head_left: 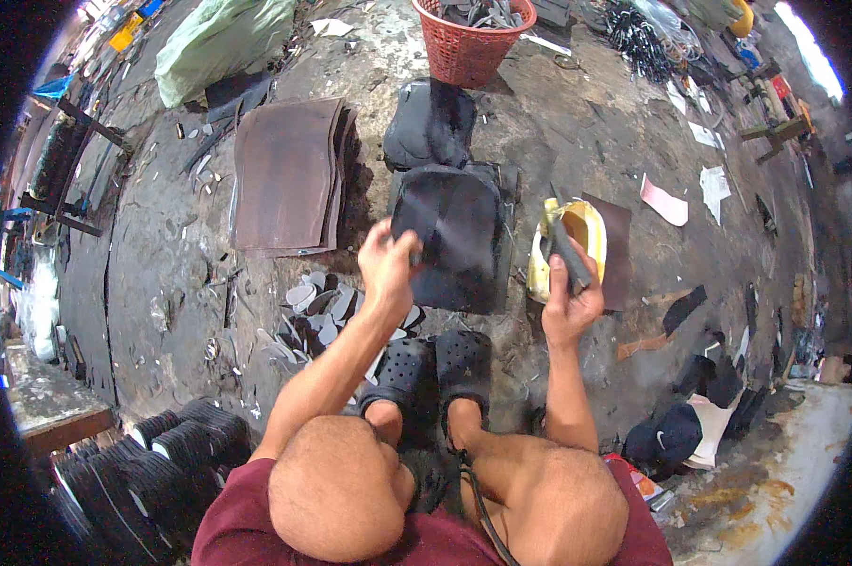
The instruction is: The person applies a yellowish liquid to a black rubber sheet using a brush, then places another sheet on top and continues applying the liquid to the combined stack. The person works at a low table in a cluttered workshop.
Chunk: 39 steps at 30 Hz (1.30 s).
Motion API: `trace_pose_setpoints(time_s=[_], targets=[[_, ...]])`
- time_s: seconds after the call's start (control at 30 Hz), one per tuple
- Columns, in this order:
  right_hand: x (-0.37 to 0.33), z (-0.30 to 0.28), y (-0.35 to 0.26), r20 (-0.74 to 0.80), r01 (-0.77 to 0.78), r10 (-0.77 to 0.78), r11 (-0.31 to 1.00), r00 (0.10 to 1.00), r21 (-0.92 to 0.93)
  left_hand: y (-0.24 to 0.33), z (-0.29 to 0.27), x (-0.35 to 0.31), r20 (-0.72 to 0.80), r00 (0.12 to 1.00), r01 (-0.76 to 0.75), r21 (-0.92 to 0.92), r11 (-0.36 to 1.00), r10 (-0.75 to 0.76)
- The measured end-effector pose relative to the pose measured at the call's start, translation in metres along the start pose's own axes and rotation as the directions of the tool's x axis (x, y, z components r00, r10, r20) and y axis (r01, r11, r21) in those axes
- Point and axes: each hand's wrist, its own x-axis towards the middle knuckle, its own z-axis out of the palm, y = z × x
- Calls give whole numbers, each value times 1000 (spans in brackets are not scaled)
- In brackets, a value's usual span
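Black, smooth, broad sheet with rounded upper corners, lying flat near the middle of the view. Soft sheen across the face; faint line running lengthwise down the left part; left edge partly covered, with blur there. Whether pressed at that edge or merely hovered over, hard to tell.

Dark grey, narrow, bar-shaped piece, material unclear, gripped at the lower part and held at a slant over the container's opening, well clear of the sheet.

Yellow, open-topped, plastic-looking container, standing to the right of the sheet, near but apart. Pale, streaky left wall; yellow interior; opening partly hidden beneath the bar-shaped piece.
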Motion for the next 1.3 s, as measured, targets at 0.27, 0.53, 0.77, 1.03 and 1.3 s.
trace_pose_setpoints(time_s=[0.27,0.53,0.77,1.03,1.3], targets=[[23,0,-1,-176,-24,33,998,984,51,78,111,172,19,1000,19,-216,976,-16],[29,-41,15,-194,-134,119,989,974,-69,-15,67,289,-284,919,213,-226,950,-274],[40,-39,4,-274,-103,71,989,959,-105,-44,26,311,-298,945,27,473,881,131],[56,-59,49,-115,-325,343,653,932,-684,-40,6,217,2,727,-410,804,432,686],[53,-55,82,50,-164,487,387,872,-907,-65,-53,32,652,633,-766,604,218,417]])
